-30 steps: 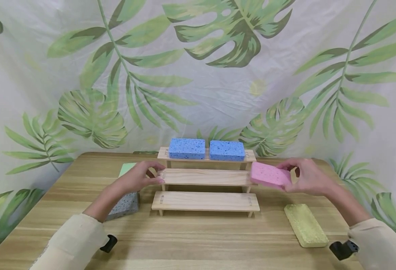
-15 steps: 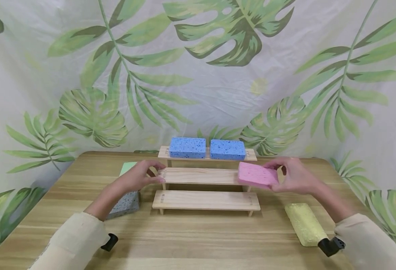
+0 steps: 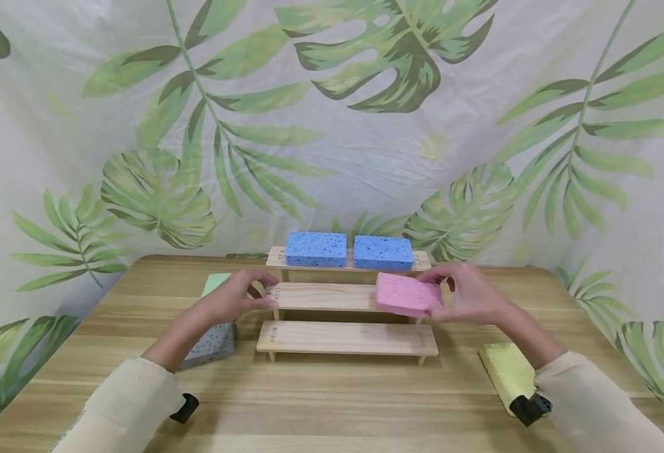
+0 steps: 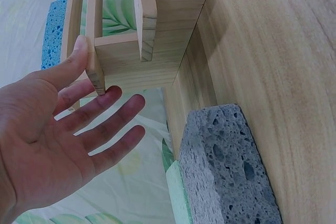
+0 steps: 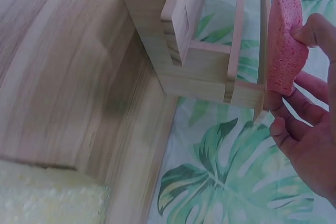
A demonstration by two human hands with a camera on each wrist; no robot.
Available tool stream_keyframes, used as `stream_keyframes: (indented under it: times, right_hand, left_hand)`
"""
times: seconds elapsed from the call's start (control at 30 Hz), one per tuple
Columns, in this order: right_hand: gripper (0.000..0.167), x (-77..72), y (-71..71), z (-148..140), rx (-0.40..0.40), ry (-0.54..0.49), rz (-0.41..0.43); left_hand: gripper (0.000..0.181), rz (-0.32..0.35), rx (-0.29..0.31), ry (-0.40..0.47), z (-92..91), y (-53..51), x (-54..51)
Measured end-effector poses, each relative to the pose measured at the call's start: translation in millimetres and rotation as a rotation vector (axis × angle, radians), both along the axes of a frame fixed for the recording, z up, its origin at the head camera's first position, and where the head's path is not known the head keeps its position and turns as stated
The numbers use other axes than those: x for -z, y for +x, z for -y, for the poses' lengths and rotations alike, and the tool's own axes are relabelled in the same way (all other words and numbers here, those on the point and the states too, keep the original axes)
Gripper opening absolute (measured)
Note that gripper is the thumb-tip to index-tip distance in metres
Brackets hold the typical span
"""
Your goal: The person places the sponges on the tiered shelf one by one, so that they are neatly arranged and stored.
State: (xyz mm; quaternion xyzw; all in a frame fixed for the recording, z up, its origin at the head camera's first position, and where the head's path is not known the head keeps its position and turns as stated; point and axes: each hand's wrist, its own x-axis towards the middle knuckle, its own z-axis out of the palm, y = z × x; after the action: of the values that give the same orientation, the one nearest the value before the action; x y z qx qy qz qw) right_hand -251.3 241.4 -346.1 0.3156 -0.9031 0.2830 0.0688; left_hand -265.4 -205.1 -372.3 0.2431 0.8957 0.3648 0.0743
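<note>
A three-tier wooden rack (image 3: 343, 336) stands on the table. My left hand (image 3: 234, 294) pinches the left end of its middle shelf, thumb on one face and index finger on the other; the remaining fingers spread loosely in the left wrist view. My right hand (image 3: 470, 297) holds a pink sponge (image 3: 404, 293) by its right end, between thumb and fingers. The sponge is over the right part of the middle shelf, slightly tilted; whether it touches the wood I cannot tell. Two blue sponges, a left one (image 3: 316, 250) and a right one (image 3: 383, 253), lie on the top shelf.
Left of the rack are a grey sponge (image 4: 226, 166) and a light green sponge (image 3: 215, 283), partly hidden by my left arm. A yellow sponge (image 3: 504, 371) lies at the right, partly under my right forearm. A leaf-patterned cloth (image 3: 366, 163) hangs behind the table.
My right hand has moved left with the pink sponge, from beside the middle shelf's right end to over its right part. My left hand keeps its place on the shelf end.
</note>
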Motion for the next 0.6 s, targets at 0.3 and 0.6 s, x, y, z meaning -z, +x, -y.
stream_keyframes:
  times: [0.3, 0.6]
  right_hand:
    - [0.051, 2.1, -3.4, 16, -0.032, -0.005, -0.022]
    - [0.048, 2.7, -5.1, 30, -0.072, -0.025, -0.032]
  left_hand:
    - [0.046, -0.001, 0.005, 0.006, 0.0, -0.1, 1.3]
    - [0.047, -0.006, -0.007, -0.007, -0.6, 0.6, 1.1]
